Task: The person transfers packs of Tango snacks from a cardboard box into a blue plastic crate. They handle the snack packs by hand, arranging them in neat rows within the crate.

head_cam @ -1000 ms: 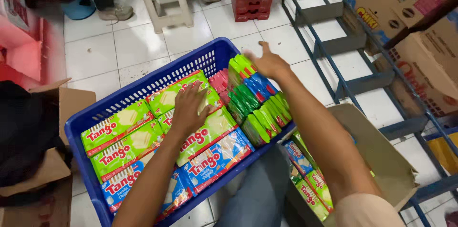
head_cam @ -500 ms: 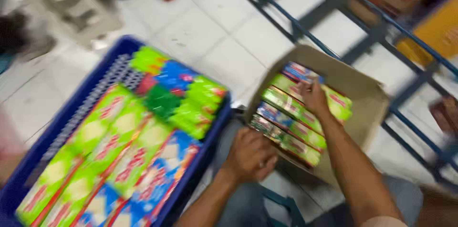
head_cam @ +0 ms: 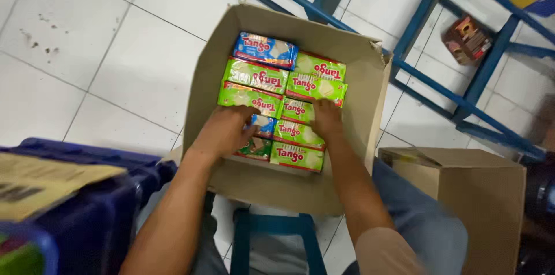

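Head view, looking straight down. White tiled floor fills the left and top. Blue metal rack frame runs across the upper right, with a small brown carton lying on the tiles behind it. Blue plastic crate sits at lower left, a cardboard flap resting on its rim. Closed brown box at lower right. Blue stool frame shows between the person's knees.

Centre: open cardboard box, flaps up, packed with flat wafer packs in two columns. Most packs are green with red trim; one blue pack lies at the far left end of the box.

Left hand is inside the box, palm down, fingers curled over the near packs of the left column, covering a bluish pack; can't tell if it's actually gripping one. Right hand is also palm down, fingers spread flat on the green packs of the right column, pressing, not closed around anything.
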